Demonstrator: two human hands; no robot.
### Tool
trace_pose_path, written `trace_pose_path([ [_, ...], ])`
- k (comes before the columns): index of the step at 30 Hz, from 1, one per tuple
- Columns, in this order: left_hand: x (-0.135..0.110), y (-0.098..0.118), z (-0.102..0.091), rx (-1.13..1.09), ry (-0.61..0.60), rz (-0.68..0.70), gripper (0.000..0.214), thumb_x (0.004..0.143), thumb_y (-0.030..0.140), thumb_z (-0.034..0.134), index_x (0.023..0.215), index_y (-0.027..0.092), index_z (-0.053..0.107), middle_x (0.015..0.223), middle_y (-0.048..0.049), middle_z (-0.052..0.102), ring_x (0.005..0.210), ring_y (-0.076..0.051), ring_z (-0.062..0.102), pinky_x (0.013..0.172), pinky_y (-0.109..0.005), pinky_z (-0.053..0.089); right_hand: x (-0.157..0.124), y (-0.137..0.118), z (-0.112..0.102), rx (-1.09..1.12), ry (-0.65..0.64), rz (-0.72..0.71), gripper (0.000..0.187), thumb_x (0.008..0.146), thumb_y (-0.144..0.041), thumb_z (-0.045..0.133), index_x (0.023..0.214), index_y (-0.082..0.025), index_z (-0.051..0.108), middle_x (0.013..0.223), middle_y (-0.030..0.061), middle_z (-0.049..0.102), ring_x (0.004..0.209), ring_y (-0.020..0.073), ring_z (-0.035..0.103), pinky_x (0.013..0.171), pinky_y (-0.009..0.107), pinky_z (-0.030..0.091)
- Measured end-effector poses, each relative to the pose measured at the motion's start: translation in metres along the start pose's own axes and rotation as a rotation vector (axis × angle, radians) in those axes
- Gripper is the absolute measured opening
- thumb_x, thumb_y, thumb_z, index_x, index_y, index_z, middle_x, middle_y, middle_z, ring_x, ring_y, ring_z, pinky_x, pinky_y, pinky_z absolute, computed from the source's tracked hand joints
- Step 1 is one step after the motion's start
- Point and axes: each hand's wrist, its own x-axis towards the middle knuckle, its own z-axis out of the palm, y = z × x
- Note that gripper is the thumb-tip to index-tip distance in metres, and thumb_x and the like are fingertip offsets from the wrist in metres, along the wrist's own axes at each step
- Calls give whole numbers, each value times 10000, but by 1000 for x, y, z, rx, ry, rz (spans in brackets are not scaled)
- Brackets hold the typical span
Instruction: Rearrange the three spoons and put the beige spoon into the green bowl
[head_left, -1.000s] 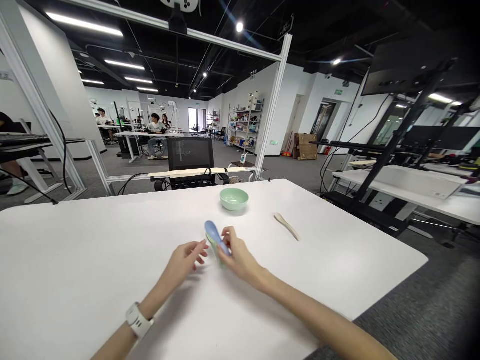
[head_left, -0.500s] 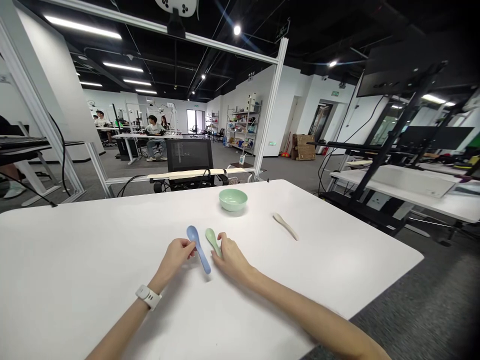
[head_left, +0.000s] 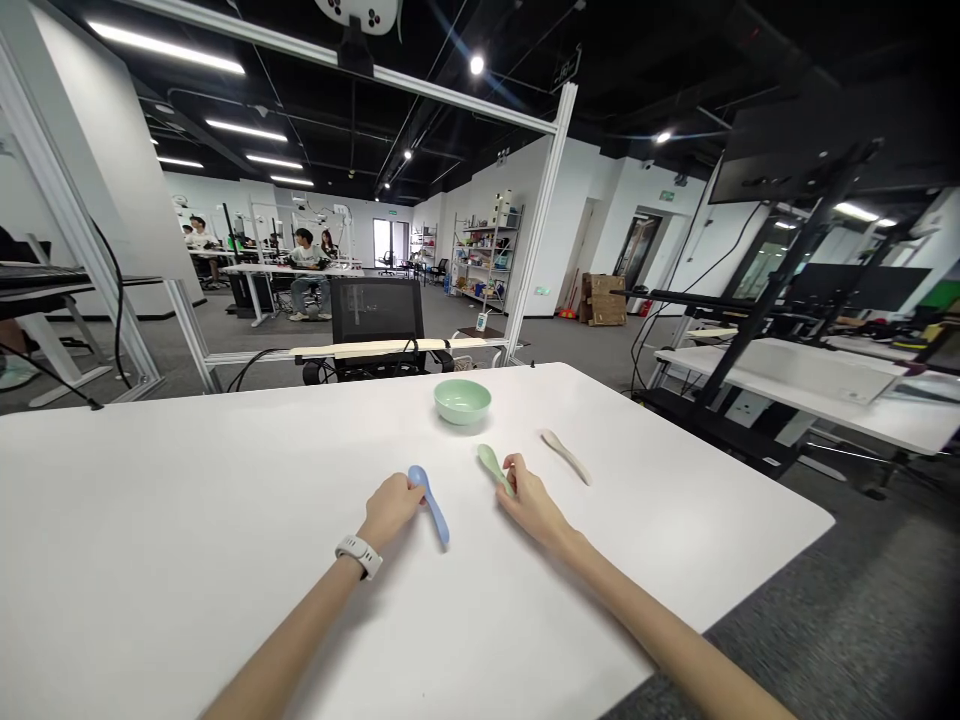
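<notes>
Near the middle of the white table (head_left: 187, 520), my left hand (head_left: 393, 508) pinches a blue spoon (head_left: 438, 518) by its neck, with the bowl end pointing away from me. My right hand (head_left: 534, 506), to the right of it, grips a green spoon (head_left: 491, 462); the fingers cover most of its handle. A beige spoon (head_left: 567, 458) lies on the table to the right of that hand, apart from it. Beyond both hands stands a light green bowl (head_left: 463, 403) near the table's far edge.
An office chair (head_left: 377, 312) and a metal frame (head_left: 541, 220) stand beyond the far edge. To the right is a second desk (head_left: 817, 395) with a monitor stand (head_left: 780, 280). People sit at desks in the background, a person (head_left: 306, 262) among them.
Both hands have moved right with their spoons, the green one farther, so the gap between the spoons is wider. The bowl and the beige spoon have stayed in place.
</notes>
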Motion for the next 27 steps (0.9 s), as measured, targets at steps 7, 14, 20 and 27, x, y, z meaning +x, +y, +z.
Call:
trace_pose_path([
  [7,-2,-2,4,69,76,13,342,966,455,456,824,208,644,872,-57,757,784,-198,668,718,-323,427,0,9,10,7,-9,5,185,877,-310,455,1037,-257,378,677,-80,434,610,186,468,608,292,324],
  [14,-7,-1,6,91,99,28,286,912,368,435,808,214,652,897,-87,781,792,-225,679,688,-325,390,0,10,6,-1,-12,23,197,877,-296,467,1056,-251,397,700,-65,482,626,188,493,607,289,322],
  [20,-9,0,6,94,110,31,283,918,368,422,798,222,633,924,-97,797,829,-230,699,681,-315,393,-2,9,5,11,-7,20,211,859,-275,486,1054,-251,411,691,-64,494,626,189,511,603,288,323],
  [27,-9,0,5,95,101,28,267,918,351,430,773,226,616,904,-99,795,816,-232,699,670,-314,390,-2,10,4,-13,-15,32,222,861,-269,475,1073,-244,412,707,-62,489,630,187,506,604,289,327],
])
